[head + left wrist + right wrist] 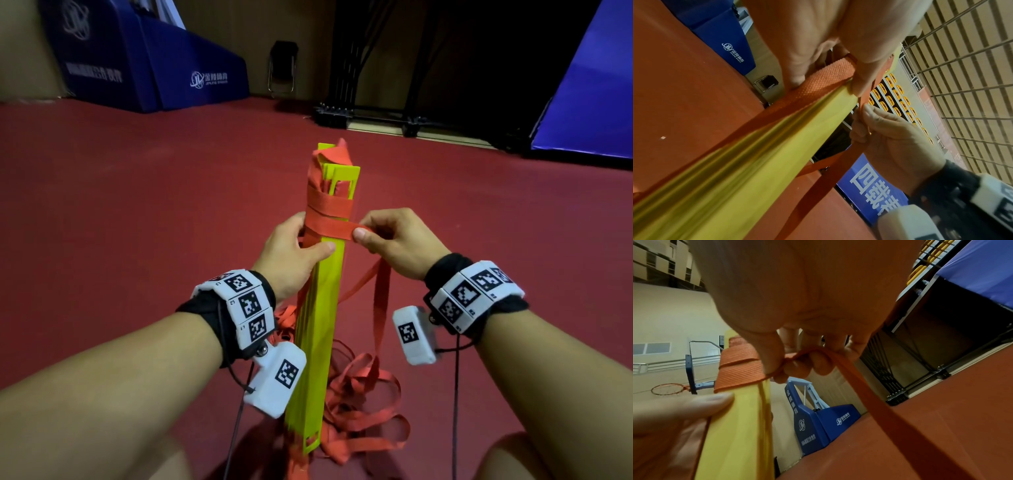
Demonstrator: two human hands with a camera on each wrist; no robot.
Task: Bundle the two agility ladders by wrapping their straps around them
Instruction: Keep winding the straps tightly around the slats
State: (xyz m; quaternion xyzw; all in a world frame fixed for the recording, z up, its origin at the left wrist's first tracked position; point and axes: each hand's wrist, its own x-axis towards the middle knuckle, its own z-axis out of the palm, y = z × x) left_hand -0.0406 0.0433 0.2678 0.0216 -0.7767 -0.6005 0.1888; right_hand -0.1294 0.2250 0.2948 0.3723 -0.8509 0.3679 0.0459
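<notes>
- Two hands work one bundle: the right hand [394, 240] pinches the strap [334, 230] between thumb and curled fingers just off the right edge of the slats [323, 308], while the left hand [291, 253] grips the slats from the left side, thumb laid flat across their near face just below the newest band.
- From the right fingertips the strap runs two ways: a short, taut, flat run leftward across the face of the slats, and a slack tail [382, 298] dropping down from the hand to a loose heap [359, 421] on the floor [137, 205].
- The right wrist view shows the same pinch: thumb [770, 356] over the folded strap [869, 394], the slats [740, 426] immediately to its left, the left thumb [701, 404] pressed on the yellow face.
- The long axis of the slats runs away from the person, rising toward the far end, where several bands [329, 205] already circle it; the strap crosses that axis roughly at right angles.
- The relation the next turn depends on, as I judge it: the free strap lies on the right, so the right hand is nearer and must carry it behind the slats, toward the left fingers waiting on the far side.
- In the left wrist view the left fingers [863, 76] curl round the slats [756, 154] and a strap [818, 81] along the edge; the right hand [894, 138] is just beyond.
- Wrapping looks partly done; much strap is loose below. I see only one stack of slats here and cannot tell whether it holds both ladders.
</notes>
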